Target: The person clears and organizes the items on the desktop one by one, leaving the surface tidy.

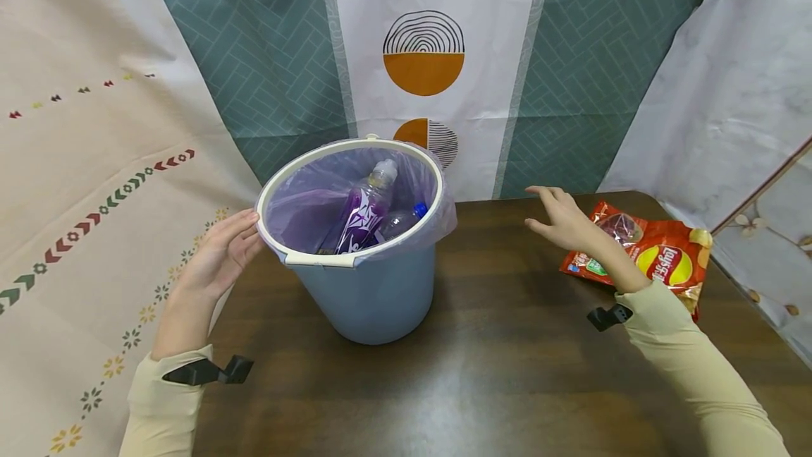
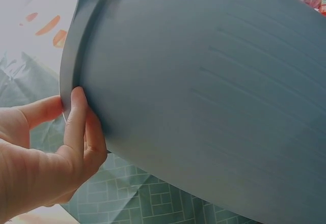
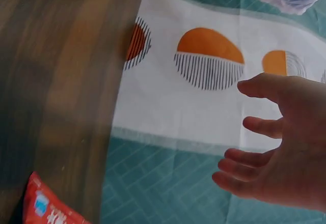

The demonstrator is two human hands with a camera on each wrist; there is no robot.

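A blue bucket [image 1: 383,295] with a pale rim stands on the table, lined with a translucent purple bag [image 1: 298,206]. Inside lie a purple-labelled plastic bottle [image 1: 364,214] and a clear bottle with a blue cap [image 1: 400,221]. My left hand [image 1: 218,252] is at the bucket's left edge. In the left wrist view its thumb and fingertips pinch the rim [image 2: 71,56]. My right hand [image 1: 564,221] hovers over the table's right side, fingers spread, holding nothing. Just beyond its wrist lies a red Lay's chip bag [image 1: 675,245], partly covered by the forearm.
A crumpled clear plastic piece [image 1: 620,228] sits at the chip bag's upper left. The brown wooden table [image 1: 495,358] meets a patterned cloth [image 1: 571,76] at the back. More cloth hangs at the left and right sides.
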